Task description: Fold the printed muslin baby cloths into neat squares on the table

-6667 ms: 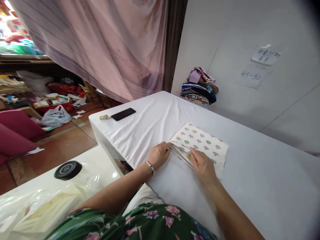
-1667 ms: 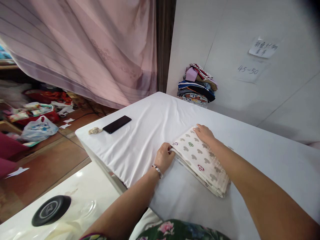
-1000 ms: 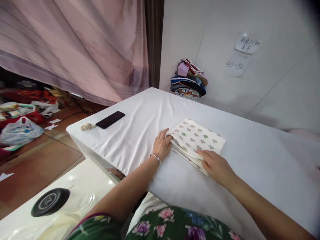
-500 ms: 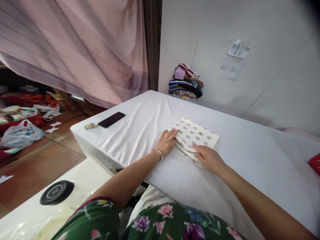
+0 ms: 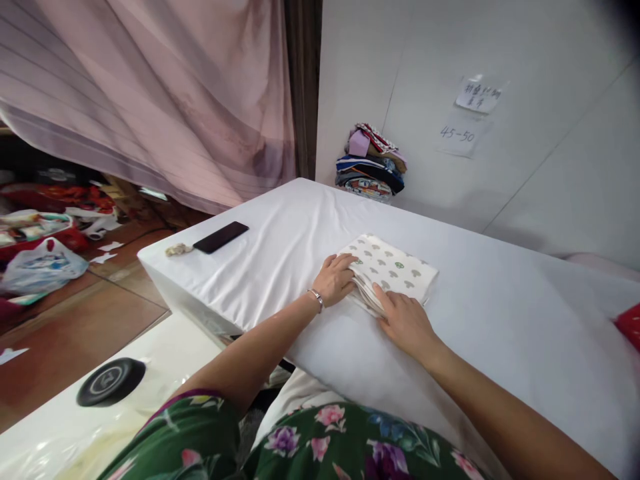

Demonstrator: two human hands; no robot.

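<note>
A white folded cloth [image 5: 393, 261] printed with grey and green mushroom shapes lies on the white-covered table, its layers stacked at the near edge. My left hand [image 5: 334, 280] is at its left corner, fingers bent over the edge and gripping it; a silver bracelet circles that wrist. Across the near right edge rests my right hand [image 5: 407, 322], closed on the layers with one digit on the top face. The undersides of both hands are hidden.
A black phone [image 5: 221, 237] with a pale charm lies on the table [image 5: 270, 267] at the left. Stacked folded clothes [image 5: 371, 163] stand by the wall, below paper signs [image 5: 457, 137]. A round black object [image 5: 111, 382] sits on a lower white surface. Something red [image 5: 628, 323] shows at the right.
My right hand has shifted slightly left along the near edge, and the cloth's loose near part is now gathered under it. My left hand stays at the left corner.
</note>
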